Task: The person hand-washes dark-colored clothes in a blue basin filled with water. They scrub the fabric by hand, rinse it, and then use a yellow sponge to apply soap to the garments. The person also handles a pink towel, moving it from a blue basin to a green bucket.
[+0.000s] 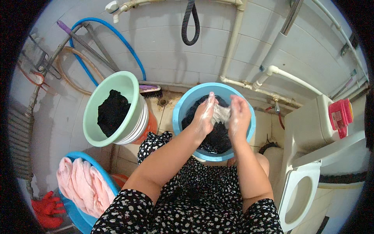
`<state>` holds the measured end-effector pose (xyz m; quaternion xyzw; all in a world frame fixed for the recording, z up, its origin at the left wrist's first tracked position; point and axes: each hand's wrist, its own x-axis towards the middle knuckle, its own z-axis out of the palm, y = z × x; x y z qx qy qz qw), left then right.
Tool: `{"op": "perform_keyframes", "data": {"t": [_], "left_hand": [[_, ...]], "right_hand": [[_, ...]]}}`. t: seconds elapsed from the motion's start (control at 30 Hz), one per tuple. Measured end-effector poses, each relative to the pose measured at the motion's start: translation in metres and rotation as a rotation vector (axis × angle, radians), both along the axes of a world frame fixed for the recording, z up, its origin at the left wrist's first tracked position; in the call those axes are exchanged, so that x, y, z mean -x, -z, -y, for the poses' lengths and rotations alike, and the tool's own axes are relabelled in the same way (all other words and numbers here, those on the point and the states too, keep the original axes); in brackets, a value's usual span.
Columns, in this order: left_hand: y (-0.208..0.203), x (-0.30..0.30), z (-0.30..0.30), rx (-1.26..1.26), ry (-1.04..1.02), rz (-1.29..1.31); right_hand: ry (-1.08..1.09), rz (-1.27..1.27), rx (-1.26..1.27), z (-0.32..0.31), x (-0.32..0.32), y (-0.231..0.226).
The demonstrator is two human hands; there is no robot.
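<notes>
Facing each other near the centre of the frame, the left hand and the right hand have their fingers extended, each grip loose rather than clenched, the right one slightly blurred. Whitish, wet-looking material spans the gap between them; whether it is lather or thin cloth cannot be told. Below them, dark wet fabric lies in a round blue basin, between the person's knees. Left of centre, a pale green basin with a bunched black cloth in it sits on a white-and-orange bucket. Just beside that bucket is a scrubbing brush with dark bristles. At lower left, pink fabric fills a blue tub, near red gloves. A blue hose arches at upper left; a toilet seat shows at lower right.
</notes>
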<state>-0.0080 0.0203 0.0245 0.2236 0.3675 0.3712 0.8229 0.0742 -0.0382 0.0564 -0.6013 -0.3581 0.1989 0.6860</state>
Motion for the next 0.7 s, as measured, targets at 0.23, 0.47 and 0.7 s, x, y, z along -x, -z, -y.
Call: {"op": "perform_keyframes", "data": {"t": [0.23,0.47,0.7], "left_hand": [[-0.016,-0.015,0.039,0.063,-0.018,0.223],[0.0,0.007,0.0,0.009,0.098,0.065],[-0.014,-0.012,0.038,0.009,0.161,0.142]], "right_hand": [[-0.031,0.497,0.295,-0.01,-0.006,0.005],[-0.068,0.677,0.1,0.018,0.041,0.01],[-0.094,0.14,0.095,-0.025,-0.042,0.039]]}}
